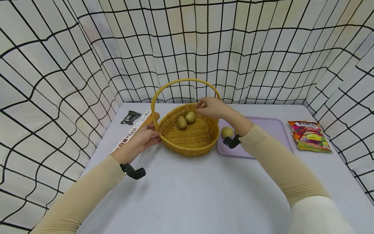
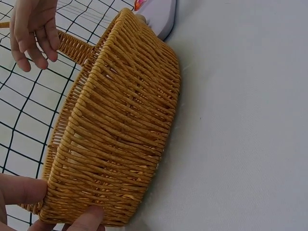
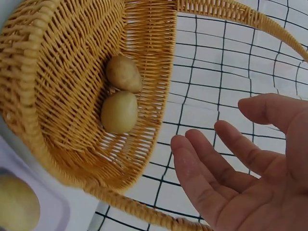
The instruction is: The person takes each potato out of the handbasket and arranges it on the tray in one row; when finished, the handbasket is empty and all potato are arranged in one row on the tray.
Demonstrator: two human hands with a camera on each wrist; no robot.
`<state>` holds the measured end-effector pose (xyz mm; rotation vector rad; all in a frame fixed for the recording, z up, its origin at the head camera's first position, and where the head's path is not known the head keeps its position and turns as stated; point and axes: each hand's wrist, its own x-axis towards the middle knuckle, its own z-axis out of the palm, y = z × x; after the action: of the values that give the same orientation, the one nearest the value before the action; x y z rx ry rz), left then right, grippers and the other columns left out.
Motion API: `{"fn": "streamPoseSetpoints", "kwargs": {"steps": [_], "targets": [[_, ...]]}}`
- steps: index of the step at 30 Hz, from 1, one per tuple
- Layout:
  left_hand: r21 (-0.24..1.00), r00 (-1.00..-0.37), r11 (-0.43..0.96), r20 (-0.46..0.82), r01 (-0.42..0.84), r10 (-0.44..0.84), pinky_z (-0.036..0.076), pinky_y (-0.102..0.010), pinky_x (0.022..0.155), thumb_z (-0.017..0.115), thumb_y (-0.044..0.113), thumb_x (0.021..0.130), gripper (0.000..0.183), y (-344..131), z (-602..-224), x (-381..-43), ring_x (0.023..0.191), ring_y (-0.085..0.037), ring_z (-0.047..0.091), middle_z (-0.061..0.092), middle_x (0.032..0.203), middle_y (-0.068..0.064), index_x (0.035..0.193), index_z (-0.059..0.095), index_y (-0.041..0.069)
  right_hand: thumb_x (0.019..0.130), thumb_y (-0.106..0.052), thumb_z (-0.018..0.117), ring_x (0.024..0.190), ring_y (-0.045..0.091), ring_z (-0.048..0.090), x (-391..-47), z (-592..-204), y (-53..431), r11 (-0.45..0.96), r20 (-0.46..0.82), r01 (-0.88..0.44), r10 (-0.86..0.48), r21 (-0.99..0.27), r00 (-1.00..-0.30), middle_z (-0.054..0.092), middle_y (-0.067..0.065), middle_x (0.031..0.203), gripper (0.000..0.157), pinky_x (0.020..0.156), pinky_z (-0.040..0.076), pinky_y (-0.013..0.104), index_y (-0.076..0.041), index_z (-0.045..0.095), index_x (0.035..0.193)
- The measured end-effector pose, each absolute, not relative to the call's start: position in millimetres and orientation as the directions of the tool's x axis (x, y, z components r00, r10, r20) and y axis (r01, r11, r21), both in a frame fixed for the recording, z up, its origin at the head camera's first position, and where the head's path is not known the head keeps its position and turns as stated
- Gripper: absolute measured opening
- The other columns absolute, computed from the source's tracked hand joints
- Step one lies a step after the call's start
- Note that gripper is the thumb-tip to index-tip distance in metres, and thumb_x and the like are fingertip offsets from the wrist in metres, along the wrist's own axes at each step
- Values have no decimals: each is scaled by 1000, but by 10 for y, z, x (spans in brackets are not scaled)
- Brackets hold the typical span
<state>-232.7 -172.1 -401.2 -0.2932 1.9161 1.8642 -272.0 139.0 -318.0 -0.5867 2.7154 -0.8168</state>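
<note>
A yellow wicker basket with a tall hoop handle stands near the back middle of the table. My left hand grips its left rim beside the handle's foot; the left wrist view shows the thumb at the rim and fingertips against the woven side. Inside lie a brownish pear-shaped fruit and a rounder yellow-green one, side by side. Over the basket's back right part hovers my right hand, holding nothing, its fingers loosely bent and apart in the right wrist view.
A lilac tray lies right of the basket, bearing a yellow-green fruit partly behind the right wrist. Farther right is a colourful candy bag. On the left are a pasta box and a small black packet. Black netting surrounds the table.
</note>
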Motion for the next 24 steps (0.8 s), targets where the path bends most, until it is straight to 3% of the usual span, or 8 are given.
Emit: {"fn": "streamPoseSetpoints", "kwargs": {"steps": [8,17,19,21,24], "targets": [[892,-880,62,-453,-448,145,46,-46,118,50,-7,100,69,-1716,-4029,-2324,144,-42,44,32,161,-26,161,18,-1,102,-31,53,85,20,55,-2857,-3304,1214,762,-155,-189,-355,-619,-922,65,11,124,40,71,48,31,-9,62,134],[895,-886,62,-446,-442,125,47,-46,117,51,-6,100,68,-1716,-4066,-2339,143,-43,45,35,159,-28,161,21,-1,105,-31,51,95,22,53,-3032,-3415,1053,772,-191,-74,-248,-631,-950,61,10,128,36,77,47,34,-8,62,129],[892,-884,56,-452,-448,121,47,-46,117,51,-7,100,69,-1715,-4067,-2337,144,-43,45,35,159,-28,161,21,-1,105,-30,51,87,20,50,-3076,-3470,1030,774,-198,-56,-230,-631,-953,61,7,116,28,73,44,33,-9,63,120],[889,-881,54,-458,-454,121,47,-46,117,51,-7,99,69,-1712,-4064,-2339,144,-43,45,35,159,-28,161,20,0,105,-28,51,74,17,43,-3123,-3530,1012,777,-211,-30,-208,-628,-955,55,4,98,20,65,38,31,-11,61,102],[885,-877,55,-465,-462,119,47,-46,117,52,-6,100,70,-1716,-4060,-2345,144,-42,45,34,160,-28,161,20,0,104,-26,52,58,13,31,-3186,-3610,980,776,-233,15,-171,-631,-957,39,-1,74,30,55,29,29,-14,46,78]]}}
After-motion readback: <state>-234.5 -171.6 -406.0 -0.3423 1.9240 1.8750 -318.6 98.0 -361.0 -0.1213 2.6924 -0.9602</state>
